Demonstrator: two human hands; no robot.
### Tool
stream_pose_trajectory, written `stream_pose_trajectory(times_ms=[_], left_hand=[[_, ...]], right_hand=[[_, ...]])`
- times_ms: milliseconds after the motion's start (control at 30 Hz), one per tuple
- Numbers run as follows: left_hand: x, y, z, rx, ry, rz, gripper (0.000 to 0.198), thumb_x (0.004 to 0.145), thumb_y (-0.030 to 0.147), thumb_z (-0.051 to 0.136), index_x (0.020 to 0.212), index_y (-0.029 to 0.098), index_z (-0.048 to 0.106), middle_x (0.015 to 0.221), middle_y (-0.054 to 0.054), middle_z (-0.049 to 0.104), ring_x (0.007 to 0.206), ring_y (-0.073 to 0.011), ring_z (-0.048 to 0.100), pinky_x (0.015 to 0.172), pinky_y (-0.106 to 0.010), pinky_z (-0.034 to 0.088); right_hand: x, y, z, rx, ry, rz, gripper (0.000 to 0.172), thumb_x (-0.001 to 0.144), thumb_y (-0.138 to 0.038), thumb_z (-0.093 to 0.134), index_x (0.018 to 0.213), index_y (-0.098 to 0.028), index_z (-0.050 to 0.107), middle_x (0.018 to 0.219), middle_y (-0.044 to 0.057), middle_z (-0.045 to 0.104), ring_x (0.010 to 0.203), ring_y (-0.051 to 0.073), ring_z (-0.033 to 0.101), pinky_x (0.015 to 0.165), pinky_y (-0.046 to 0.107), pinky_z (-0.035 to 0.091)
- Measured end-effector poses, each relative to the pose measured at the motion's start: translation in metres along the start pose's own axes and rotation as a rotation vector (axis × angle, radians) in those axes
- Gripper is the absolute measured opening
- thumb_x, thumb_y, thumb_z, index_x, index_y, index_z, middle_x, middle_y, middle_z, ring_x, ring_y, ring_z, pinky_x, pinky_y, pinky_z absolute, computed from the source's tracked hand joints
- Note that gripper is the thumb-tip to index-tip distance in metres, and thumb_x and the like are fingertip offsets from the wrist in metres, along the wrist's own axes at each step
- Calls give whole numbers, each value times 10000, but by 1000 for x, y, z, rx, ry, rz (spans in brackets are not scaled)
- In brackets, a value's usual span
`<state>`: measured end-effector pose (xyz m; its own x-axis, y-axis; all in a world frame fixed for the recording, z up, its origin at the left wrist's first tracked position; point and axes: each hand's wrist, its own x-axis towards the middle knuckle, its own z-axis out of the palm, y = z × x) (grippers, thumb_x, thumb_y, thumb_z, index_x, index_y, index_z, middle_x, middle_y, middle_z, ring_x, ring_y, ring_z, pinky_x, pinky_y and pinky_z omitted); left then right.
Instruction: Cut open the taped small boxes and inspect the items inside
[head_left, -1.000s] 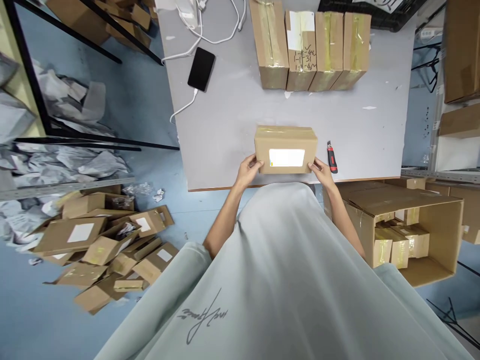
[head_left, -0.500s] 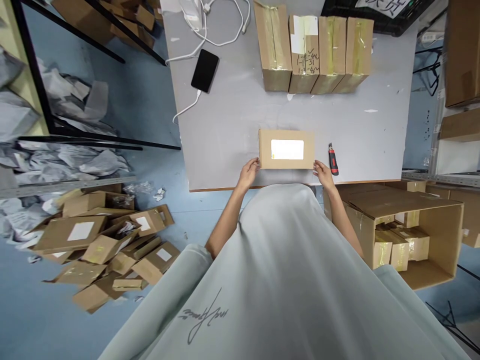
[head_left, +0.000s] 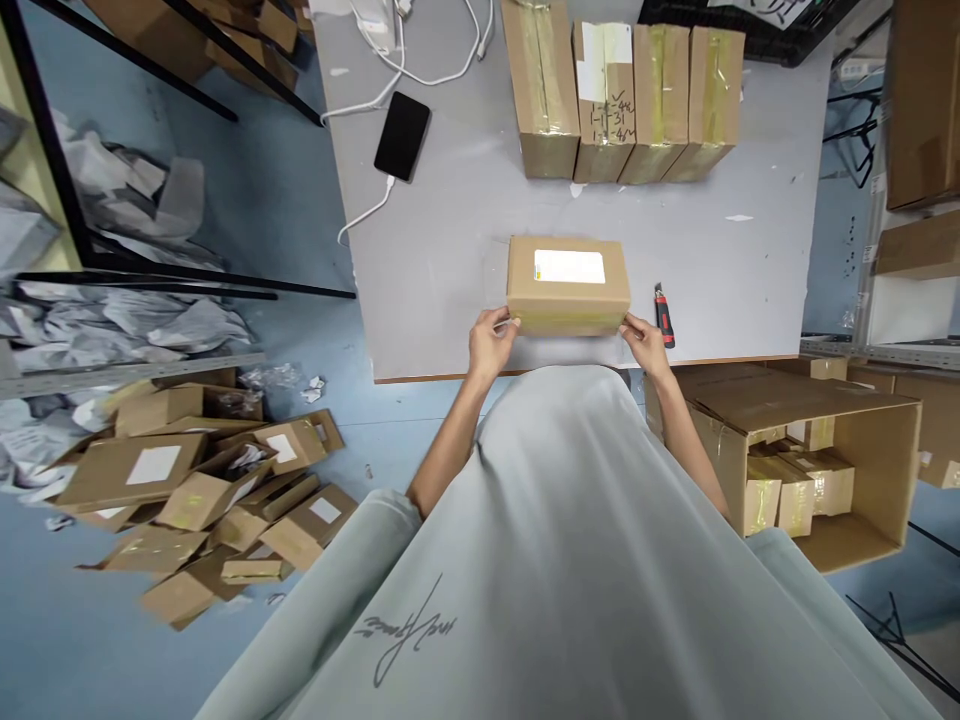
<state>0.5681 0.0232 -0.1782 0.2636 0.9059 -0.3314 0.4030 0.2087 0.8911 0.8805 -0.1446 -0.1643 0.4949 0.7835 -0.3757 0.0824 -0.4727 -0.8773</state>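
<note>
A brown cardboard box (head_left: 568,292) with a white label is tilted up at the near side of the table, its taped long side facing me. My left hand (head_left: 492,338) grips its near left corner between thumb and fingers. At the near right corner, my right hand (head_left: 643,343) pinches the box in the same way. Just right of that hand lies a red and black utility knife (head_left: 664,316), which it does not hold. The underside of the box is hidden.
Several taped boxes (head_left: 604,130) stand in a row at the table's back. A black phone (head_left: 403,137) on a white cable lies left. Below the table's right edge sits a large open carton (head_left: 874,480) with small boxes inside. Flattened and open boxes (head_left: 202,490) pile on the left floor.
The box has tipped, its near edge lifting, so the taped side now shows where mostly the labelled top showed before. Both hands have closed on its near corners.
</note>
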Motion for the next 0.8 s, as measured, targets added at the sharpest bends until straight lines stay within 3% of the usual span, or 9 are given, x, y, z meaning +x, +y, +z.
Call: stream_pose_trajectory(times_ms=[167, 300, 433, 533, 633, 800], left_hand=[[0, 30, -13, 18, 128, 134, 353, 1036, 472, 797, 1265, 212, 867, 1164, -95, 734, 1169, -252, 761, 1098, -397, 670], [1, 29, -22, 24, 152, 104, 359, 1043, 469, 794, 1277, 209, 874, 1134, -87, 733, 1145, -261, 761, 1077, -405, 666], [3, 13, -26, 36, 174, -11, 317, 1017, 390, 800, 1240, 180, 879, 1167, -107, 742, 1084, -266, 771, 1126, -454, 640], [3, 3, -26, 2, 176, -47, 320, 1005, 383, 807, 1232, 168, 873, 1234, -141, 751, 1118, -282, 771, 1151, -464, 621], [6, -3, -23, -108, 189, -52, 341, 1039, 459, 770, 1215, 179, 857, 1283, -150, 779, 1204, -284, 762, 1153, -437, 614], [20, -17, -14, -428, 180, -343, 410, 1147, 559, 564, 1202, 214, 778, 1249, -127, 836, 1157, -238, 797, 1028, -368, 641]], right_hand=[[11, -30, -9, -92, 68, -139, 732, 929, -809, 780, 1320, -203, 905, 1142, 130, 821, 1151, 331, 789, 1112, 566, 679], [14, -39, 0, -130, 34, -153, 736, 979, -839, 714, 1343, -226, 895, 1124, 112, 789, 1108, 308, 784, 1070, 526, 695], [12, -40, 18, -165, -29, -120, 811, 990, -869, 665, 1428, -211, 844, 1223, 155, 795, 1132, 317, 793, 1120, 552, 672], [3, -50, 30, -202, -37, -187, 749, 1047, -817, 626, 1499, -246, 797, 1428, 184, 759, 1342, 347, 743, 1179, 571, 650], [-7, -67, 40, -283, -67, -328, 617, 1154, -689, 512, 1559, -289, 751, 1636, 155, 674, 1570, 337, 614, 1336, 568, 538], [-13, -80, 48, -459, -202, -328, 597, 1198, -521, 424, 1683, -235, 623, 1744, 163, 594, 1652, 331, 552, 1418, 574, 445]])
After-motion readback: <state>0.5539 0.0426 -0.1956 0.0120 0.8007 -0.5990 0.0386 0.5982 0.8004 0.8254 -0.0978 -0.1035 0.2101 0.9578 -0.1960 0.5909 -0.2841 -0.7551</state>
